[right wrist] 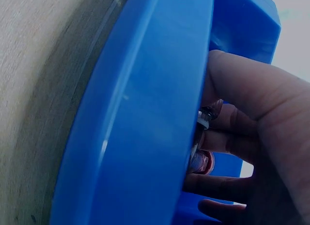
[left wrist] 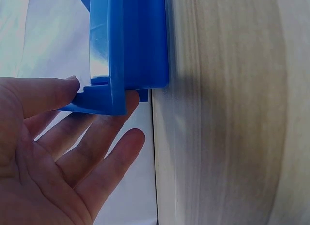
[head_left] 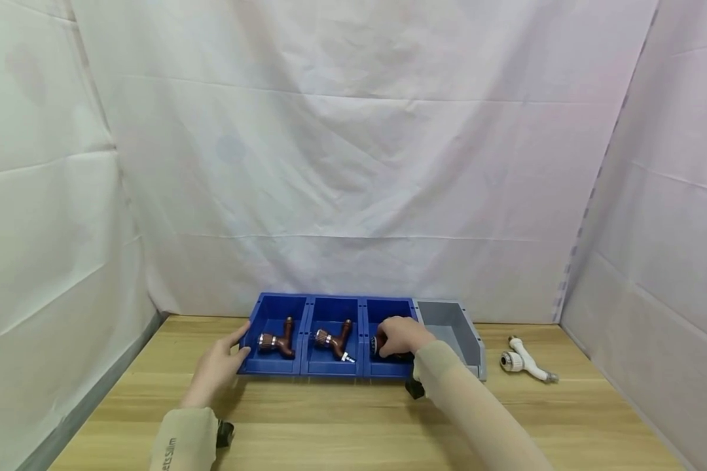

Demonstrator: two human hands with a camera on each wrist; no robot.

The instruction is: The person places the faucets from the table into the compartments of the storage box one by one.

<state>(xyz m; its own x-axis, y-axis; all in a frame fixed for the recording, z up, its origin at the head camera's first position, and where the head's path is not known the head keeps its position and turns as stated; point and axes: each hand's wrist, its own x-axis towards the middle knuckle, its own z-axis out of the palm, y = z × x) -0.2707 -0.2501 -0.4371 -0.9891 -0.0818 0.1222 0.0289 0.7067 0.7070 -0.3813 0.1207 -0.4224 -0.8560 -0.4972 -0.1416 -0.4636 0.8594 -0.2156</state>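
Brown tap sits inside third blue bin from left, mostly hidden by the right hand; dark ribbed knob end shows at the fingers, right wrist view adds a reddish glossy bit and a shiny metal ring. Two similar taps in full view: first brown tap in leftmost blue bin, second brown tap in next blue bin, both dark reddish brown, branched body, grooved round knob with silvery bands, second one with a silver nozzle tip. Bins smooth plastic, open-topped, set side by side; gray bin at right end. White tap, gray-tipped, lies on the wood-grain table right of gray bin. Creased whitish cloth behind. Right hand reaches down into the bin, fingers curled round the tap. Left hand pinches leftmost bin's outer edge, thumb one side, fingers other, outermost finger free
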